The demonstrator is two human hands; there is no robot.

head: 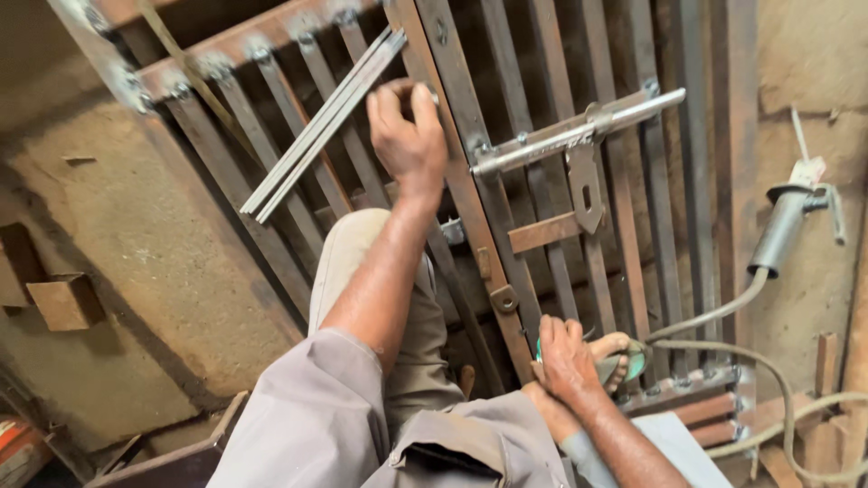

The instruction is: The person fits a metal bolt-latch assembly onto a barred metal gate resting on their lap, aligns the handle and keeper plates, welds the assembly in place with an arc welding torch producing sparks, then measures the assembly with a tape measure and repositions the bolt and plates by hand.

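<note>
A rusty steel gate (542, 72) of upright bars lies flat on the floor under me. My left hand (409, 126) reaches out over it, fingers curled down on the gate's middle frame bar (466, 172). Just left of that hand, a pair of long flat steel strips (316, 126) lies slanted across the bars. My right hand (565, 357) is laid over my foot in a green sandal (633, 361) at the gate's lower edge; whether it grips anything is unclear. A silver sliding bolt (579, 134) with a hanging hasp (586, 185) sits to the right.
A grey welding holder (782, 230) with thick cables (723, 312) lies at the right on the concrete. A rusty box section (63, 303) sits at the left. Wood and steel offcuts (827, 361) lie at the lower right, and my bent knee (362, 253) covers part of the gate.
</note>
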